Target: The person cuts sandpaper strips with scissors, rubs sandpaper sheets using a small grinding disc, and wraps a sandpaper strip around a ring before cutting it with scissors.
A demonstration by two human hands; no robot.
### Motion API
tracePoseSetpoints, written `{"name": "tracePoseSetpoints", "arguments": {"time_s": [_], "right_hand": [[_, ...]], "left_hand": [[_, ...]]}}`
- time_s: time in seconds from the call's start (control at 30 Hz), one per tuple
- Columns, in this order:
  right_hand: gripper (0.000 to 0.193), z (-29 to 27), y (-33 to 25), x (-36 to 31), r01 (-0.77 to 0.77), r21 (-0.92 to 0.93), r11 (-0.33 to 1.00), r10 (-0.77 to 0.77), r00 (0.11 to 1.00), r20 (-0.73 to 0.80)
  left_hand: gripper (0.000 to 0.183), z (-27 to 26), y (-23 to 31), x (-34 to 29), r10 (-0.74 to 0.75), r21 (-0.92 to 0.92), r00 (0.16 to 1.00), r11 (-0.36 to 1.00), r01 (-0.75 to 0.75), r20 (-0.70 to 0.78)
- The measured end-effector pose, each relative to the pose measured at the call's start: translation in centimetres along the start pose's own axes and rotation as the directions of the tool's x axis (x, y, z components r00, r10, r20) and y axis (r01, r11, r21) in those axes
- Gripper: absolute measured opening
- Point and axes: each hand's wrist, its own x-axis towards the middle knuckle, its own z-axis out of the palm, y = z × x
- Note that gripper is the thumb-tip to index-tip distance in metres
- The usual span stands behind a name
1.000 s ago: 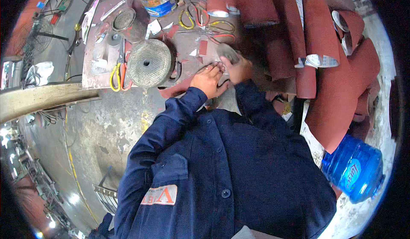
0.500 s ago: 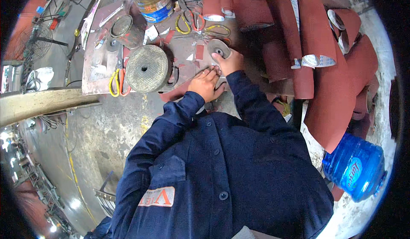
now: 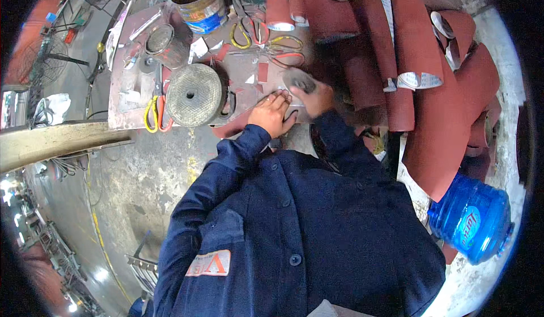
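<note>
My right hand (image 3: pixel 318 98) grips a grey round disc (image 3: pixel 298 79) by its near edge, fingers partly hidden and smeared by motion. My left hand (image 3: pixel 271 115) lies palm down with fingers stretched out at the table's near edge, close to the disc. Beside its wrist a strip of reddish-brown abrasive sheet (image 3: pixel 230 129) shows along the edge; whether the hand presses on it I cannot tell. Just beyond the hands lies a small red rectangular scrap (image 3: pixel 262 72). Left of my left hand sits a thick round wheel (image 3: pixel 205 103) with a textured grey face and a centre hole.
Several scissors lie about, one pair with yellow and orange handles (image 3: pixel 151 115) at the left. Behind stand a dirty can (image 3: pixel 161 44) and a paint bucket (image 3: pixel 199 12). Rolled abrasive sheets (image 3: pixel 416 45) crowd the right side. A blue water bottle (image 3: pixel 470 218) lies at lower right.
My right hand and the disc have shifted a little to the right and nearer to me, and both are now blurred. My left hand stays in place.
</note>
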Motion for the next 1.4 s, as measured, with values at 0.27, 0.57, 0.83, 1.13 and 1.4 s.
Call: {"name": "tracePoseSetpoints", "arguments": {"time_s": [0.27, 0.57, 0.83, 1.13, 1.4], "right_hand": [[0.046, 2.2, 0.5, 2.7, -0.06, -0.153, 0.986, 0.053, 0.997, -0.051], [0.046, 1.7, 1.2, 1.5, -0.025, -0.163, 0.986, 0.013, 0.997, -0.072], [0.045, -1.2, 2.5, -1.5, 0.074, 0.166, 0.983, -0.078, 0.997, 0.017], [0.04, 0.0, 3.2, 0.9, 0.122, 0.014, 0.992, -0.122, 0.992, 0.029], [0.045, 2.5, 2.0, 4.0, -0.084, 0.0, 0.996, 0.084, 0.994, 0.069]], "left_hand": [[0.042, 0.0, 0.1, 0.2, 0.015, -0.024, 1.0, 1.0, -0.015, -0.003], [0.04, 0.2, -0.1, 0.2, 0.022, -0.021, 1.0, 1.0, -0.021, 0.012], [0.04, 0.1, 0.1, 0.2, -0.026, -0.043, 0.999, 0.999, 0.028, 0.046], [0.041, 0.1, -0.1, -0.1, -0.003, 0.004, 1.0, 1.0, 0.003, 0.011], [0.042, 0.1, -0.2, 0.0, -0.015, -0.014, 0.999, 1.0, 0.016, 0.048]]}}
